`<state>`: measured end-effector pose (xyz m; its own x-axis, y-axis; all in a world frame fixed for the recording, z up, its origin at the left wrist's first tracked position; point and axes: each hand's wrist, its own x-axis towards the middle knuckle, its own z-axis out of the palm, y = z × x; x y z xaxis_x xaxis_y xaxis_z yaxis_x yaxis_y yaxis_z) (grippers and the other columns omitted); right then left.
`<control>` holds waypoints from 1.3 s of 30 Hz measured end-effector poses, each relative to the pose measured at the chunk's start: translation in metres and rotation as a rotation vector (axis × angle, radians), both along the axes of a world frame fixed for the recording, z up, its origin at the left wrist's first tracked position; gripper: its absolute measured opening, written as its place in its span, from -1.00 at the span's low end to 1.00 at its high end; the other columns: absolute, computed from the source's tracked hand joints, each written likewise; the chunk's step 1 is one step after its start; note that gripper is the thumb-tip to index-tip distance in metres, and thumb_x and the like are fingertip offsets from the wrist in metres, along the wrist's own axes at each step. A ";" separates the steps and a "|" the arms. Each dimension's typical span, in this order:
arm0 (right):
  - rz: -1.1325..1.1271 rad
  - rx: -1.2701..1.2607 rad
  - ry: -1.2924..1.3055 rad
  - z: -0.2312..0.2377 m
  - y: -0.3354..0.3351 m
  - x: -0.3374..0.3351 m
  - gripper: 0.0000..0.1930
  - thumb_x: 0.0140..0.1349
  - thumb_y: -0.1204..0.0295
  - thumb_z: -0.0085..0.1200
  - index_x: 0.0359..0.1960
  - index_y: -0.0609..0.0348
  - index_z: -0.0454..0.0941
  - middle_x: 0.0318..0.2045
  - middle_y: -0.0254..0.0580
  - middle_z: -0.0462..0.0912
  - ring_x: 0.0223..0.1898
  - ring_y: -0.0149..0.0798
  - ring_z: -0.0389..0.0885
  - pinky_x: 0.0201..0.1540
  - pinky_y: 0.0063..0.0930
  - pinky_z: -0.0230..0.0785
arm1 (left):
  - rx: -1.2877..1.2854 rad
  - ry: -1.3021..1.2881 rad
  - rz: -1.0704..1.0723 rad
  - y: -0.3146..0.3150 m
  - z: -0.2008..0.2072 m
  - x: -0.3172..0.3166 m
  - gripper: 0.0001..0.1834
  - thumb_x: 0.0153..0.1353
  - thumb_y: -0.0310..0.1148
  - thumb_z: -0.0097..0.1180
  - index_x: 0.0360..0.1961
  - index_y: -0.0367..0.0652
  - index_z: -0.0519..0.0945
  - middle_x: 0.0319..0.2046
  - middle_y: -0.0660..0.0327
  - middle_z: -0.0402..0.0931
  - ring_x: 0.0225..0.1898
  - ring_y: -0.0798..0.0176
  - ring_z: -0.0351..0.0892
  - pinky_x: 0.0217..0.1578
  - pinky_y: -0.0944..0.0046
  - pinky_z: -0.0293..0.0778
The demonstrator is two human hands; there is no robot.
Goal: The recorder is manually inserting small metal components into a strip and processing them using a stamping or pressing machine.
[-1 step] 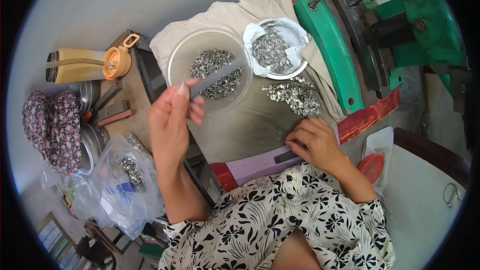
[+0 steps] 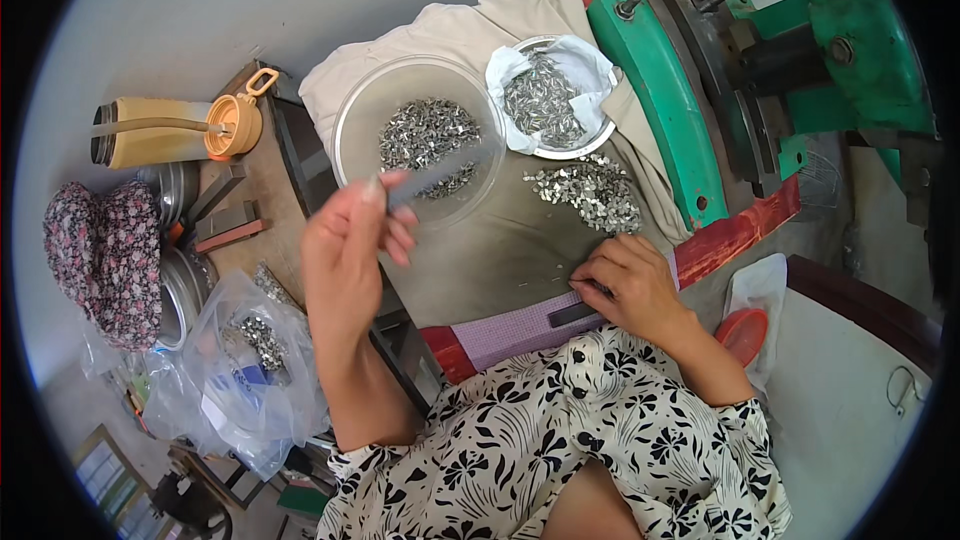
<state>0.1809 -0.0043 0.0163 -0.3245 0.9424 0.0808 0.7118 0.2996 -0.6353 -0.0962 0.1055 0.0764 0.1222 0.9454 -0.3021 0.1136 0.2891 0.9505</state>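
My left hand (image 2: pixel 350 225) is closed on one end of a flat grey metal strip (image 2: pixel 435 180). The strip, blurred by motion, slants up to the right over a clear round tub (image 2: pixel 345 140) of small dark metal pieces (image 2: pixel 425 135). Near the front of the work surface, my right hand (image 2: pixel 630 285) rests with fingers curled and pressed together. Whatever lies between its fingertips is hidden. A short dark bar (image 2: pixel 572 314) shows beside that hand, partly covered by it. Beyond the right hand lies a loose heap of shiny metal pieces (image 2: pixel 600 195).
A paper-lined metal bowl (image 2: pixel 560 152) holds thin shiny pieces behind the heap. To the right stands a green machine press (image 2: pixel 650 105). On the left are a yellow bottle (image 2: pixel 165 130), a flowered cloth (image 2: pixel 105 260) and a plastic bag (image 2: pixel 245 390) with metal pieces.
My left hand and the metal strip have shifted slightly, the strip's far end dropping a little toward me. The right hand stays in place.
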 end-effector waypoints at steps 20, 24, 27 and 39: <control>0.140 0.103 -0.147 -0.009 -0.003 -0.014 -0.82 0.01 0.44 0.31 -0.34 0.07 0.59 -0.37 -0.30 0.52 -0.30 -0.20 0.52 -0.25 -0.33 0.37 | -0.549 0.105 -0.619 -0.085 -0.051 0.006 -0.48 0.53 -0.07 -0.13 -0.46 -0.29 0.49 -0.67 0.27 0.52 -0.71 0.46 0.44 -0.69 0.39 0.37; 0.227 0.066 -0.286 0.000 -0.002 -0.017 -0.82 0.04 0.46 0.25 -0.29 0.11 0.57 -0.37 -0.27 0.49 -0.29 -0.17 0.51 -0.24 -0.29 0.35 | -0.559 0.095 -0.632 -0.082 -0.051 -0.001 -0.47 0.53 -0.08 -0.12 -0.49 -0.29 0.49 -0.68 0.27 0.50 -0.70 0.45 0.44 -0.69 0.39 0.37; 0.134 0.029 -0.097 -0.005 -0.001 -0.012 -0.78 0.00 0.50 0.27 -0.30 0.12 0.54 -0.35 -0.23 0.51 -0.28 -0.12 0.52 -0.22 -0.27 0.36 | -0.552 0.104 -0.639 -0.080 -0.050 -0.003 -0.46 0.53 -0.08 -0.11 -0.51 -0.29 0.48 -0.68 0.27 0.50 -0.70 0.45 0.44 -0.68 0.39 0.37; -0.067 0.328 -0.046 0.018 0.086 -0.010 -0.81 0.00 0.52 0.34 -0.33 0.14 0.62 -0.37 -0.22 0.57 -0.31 -0.07 0.52 -0.23 -0.23 0.34 | -0.552 0.072 -0.668 -0.076 -0.048 -0.009 -0.49 0.53 -0.14 -0.10 -0.52 -0.30 0.50 -0.69 0.26 0.53 -0.71 0.43 0.45 -0.65 0.35 0.39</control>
